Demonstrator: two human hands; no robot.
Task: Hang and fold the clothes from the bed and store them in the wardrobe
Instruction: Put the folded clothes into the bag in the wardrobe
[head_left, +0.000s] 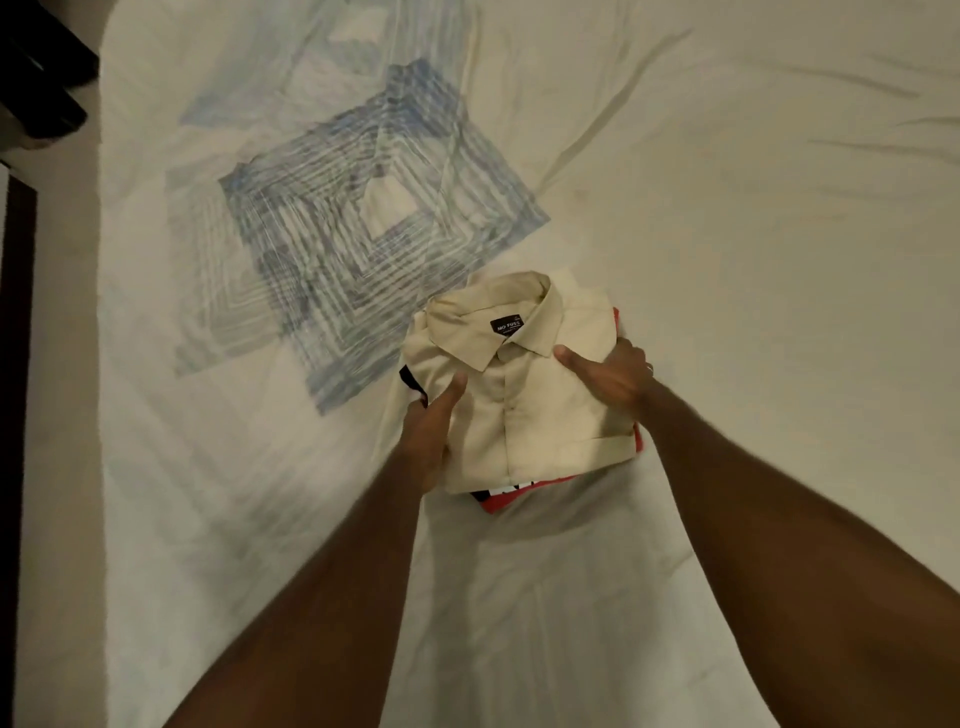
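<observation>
Cream cotton bedsheet, creased and printed with a blue-striped diamond pattern, spreads under everything I am working on. Near its middle sits a small stack: a folded beige button-up collared shirt on top of a folded red garment with black-and-white print, whose edges peek out below and at the right. I judge the stack light, soft and floppy — it will sag and slide apart unless I support it from underneath at both sides. My left hand grips the stack's left edge, thumb on top, fingers hidden beneath. My right hand grips the right edge the same way — thumb pressed onto the shirt's shoulder.
</observation>
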